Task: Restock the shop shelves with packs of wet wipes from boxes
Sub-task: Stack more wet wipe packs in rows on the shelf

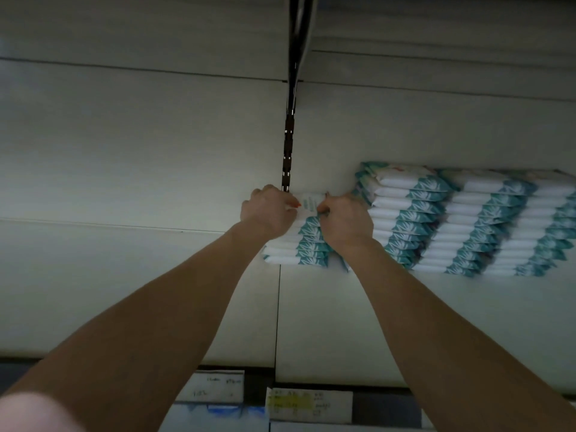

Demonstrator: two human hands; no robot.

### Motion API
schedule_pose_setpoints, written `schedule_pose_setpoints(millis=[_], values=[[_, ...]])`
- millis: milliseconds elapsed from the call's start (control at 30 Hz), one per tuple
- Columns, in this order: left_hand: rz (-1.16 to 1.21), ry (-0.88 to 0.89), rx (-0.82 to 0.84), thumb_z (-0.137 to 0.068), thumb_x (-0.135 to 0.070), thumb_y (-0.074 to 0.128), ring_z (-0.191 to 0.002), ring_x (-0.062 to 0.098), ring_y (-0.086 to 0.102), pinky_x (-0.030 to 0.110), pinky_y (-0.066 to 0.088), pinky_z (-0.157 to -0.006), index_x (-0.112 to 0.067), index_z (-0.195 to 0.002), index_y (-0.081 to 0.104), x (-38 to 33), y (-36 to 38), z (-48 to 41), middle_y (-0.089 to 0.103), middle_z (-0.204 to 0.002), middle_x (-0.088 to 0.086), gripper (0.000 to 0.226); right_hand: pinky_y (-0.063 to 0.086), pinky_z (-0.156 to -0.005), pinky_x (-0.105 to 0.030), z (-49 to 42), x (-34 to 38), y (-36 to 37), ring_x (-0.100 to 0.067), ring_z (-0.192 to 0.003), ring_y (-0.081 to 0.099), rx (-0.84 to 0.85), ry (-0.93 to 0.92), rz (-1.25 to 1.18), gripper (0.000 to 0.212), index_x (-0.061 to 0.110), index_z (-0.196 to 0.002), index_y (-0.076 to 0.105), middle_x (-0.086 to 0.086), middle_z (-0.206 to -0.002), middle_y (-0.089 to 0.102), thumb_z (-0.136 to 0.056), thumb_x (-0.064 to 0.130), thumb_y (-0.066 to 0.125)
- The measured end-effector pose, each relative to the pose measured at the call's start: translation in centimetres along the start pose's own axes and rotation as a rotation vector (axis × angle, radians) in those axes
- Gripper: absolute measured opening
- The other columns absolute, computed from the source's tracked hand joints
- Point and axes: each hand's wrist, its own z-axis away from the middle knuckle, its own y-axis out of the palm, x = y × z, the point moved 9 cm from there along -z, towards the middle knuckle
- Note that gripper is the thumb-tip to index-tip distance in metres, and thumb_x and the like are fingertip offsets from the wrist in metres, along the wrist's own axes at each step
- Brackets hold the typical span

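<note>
Both arms reach deep onto a pale shelf (140,291). My left hand (266,215) and my right hand (346,221) grip the two ends of a white and teal pack of wet wipes (308,202) that lies on top of a short stack of the same packs (296,252) at the back of the shelf. My fingers curl around the pack's edges. To the right stand three taller stacks of wet wipe packs (467,222), side by side against the back wall.
A dark slotted upright (288,145) runs up the back wall just above my left hand. The shelf above (156,26) hangs overhead. Price labels (308,403) line the shelf's front edge below my arms. The shelf left of the stacks is bare.
</note>
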Motion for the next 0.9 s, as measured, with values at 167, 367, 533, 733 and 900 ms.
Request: schedule_pose_setpoints(millis=[167,367,533,733,900], values=[[-0.092,-0.001,0.005,-0.097,-0.035,0.046,-0.118,0.025,0.046,0.038,0.037,-0.096,-0.039,-0.125,0.059,-0.3,0.1,0.2,0.050,-0.128,0.003,0.031,0.047,-0.080,-0.030,0.0,-0.2,-0.1,-0.026,-0.106,0.060,0.023,0.035,0.031,0.028,0.020,-0.113,0.069,-0.008,-0.120,0.060,-0.095,0.011,0.050],[0.069,-0.060,-0.103,-0.095,-0.027,0.051,-0.114,0.028,0.050,0.041,0.044,-0.097,-0.028,-0.130,0.059,0.7,-0.8,1.1,0.053,-0.125,0.009,0.036,0.042,-0.079,-0.029,0.3,1.0,-0.9,-0.029,-0.107,0.056,0.002,0.012,-0.041,0.028,0.016,-0.120,0.064,-0.013,-0.127,0.046,-0.095,0.014,0.052],[0.316,-0.207,-0.213,-0.094,-0.020,0.054,-0.110,0.026,0.056,0.035,0.047,-0.095,-0.019,-0.132,0.056,2.7,-1.8,2.8,0.057,-0.125,0.010,0.038,0.048,-0.085,-0.027,1.3,2.4,-1.1,-0.023,-0.101,0.061,-0.077,0.036,-0.371,0.022,0.015,-0.108,0.070,-0.007,-0.117,0.063,-0.092,0.015,0.055],[0.803,-0.457,-0.298,-0.092,-0.011,0.056,-0.091,0.022,0.062,0.024,0.048,-0.075,-0.012,-0.135,0.051,4.2,-2.2,7.0,0.061,-0.122,0.011,0.044,0.050,-0.079,-0.028,5.0,4.2,0.0,-0.018,-0.088,0.063,-0.040,0.059,-0.626,0.019,0.014,-0.096,0.074,-0.003,-0.100,0.071,-0.091,0.014,0.056],[1.132,-0.707,-0.428,-0.092,-0.004,0.052,-0.063,0.012,0.049,0.023,0.045,-0.059,-0.011,-0.132,0.051,5.7,-1.1,13.1,0.054,-0.078,0.002,0.040,0.046,-0.070,-0.023,8.9,5.7,0.3,-0.009,-0.077,0.059,0.066,-0.049,-0.722,0.018,0.017,-0.087,0.073,0.004,-0.086,0.067,-0.091,0.013,0.056]])
